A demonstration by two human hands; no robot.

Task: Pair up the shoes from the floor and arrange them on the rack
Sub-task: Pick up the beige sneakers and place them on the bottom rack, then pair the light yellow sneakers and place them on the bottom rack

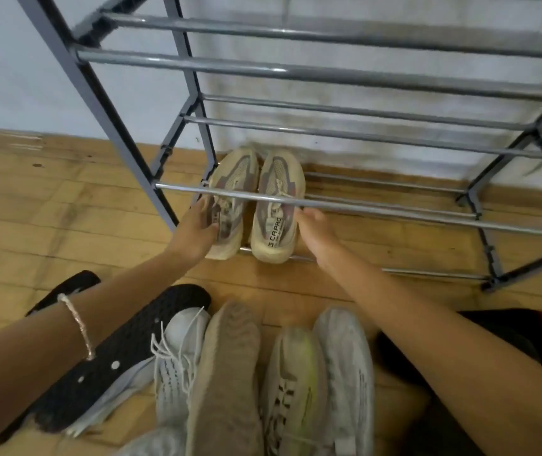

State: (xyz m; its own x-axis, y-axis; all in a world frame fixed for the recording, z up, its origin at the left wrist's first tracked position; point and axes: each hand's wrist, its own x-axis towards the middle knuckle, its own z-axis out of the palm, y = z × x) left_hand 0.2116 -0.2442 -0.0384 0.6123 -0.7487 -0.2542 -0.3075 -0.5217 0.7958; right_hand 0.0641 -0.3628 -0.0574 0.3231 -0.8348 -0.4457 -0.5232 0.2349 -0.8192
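Observation:
A pair of beige sneakers sits side by side on the lowest tier of the grey metal rack (361, 207), toes toward the wall. My left hand (197, 230) holds the left beige sneaker (233, 189) at its outer side. My right hand (315, 232) rests against the outer side of the right beige sneaker (278, 205); its grip is unclear. On the floor near me lie a white laced sneaker (177, 366), a beige shoe sole-up (227, 373), a white and yellow sneaker (296, 383) and a light grey sneaker (348, 360).
A black perforated sole (125, 350) lies under my left forearm, with another black shoe (75, 284) behind it. A dark shoe with a red patch (526, 334) lies at the right. The rack's upper bars (296, 72) cross overhead. The wooden floor (33, 209) spreads to the left.

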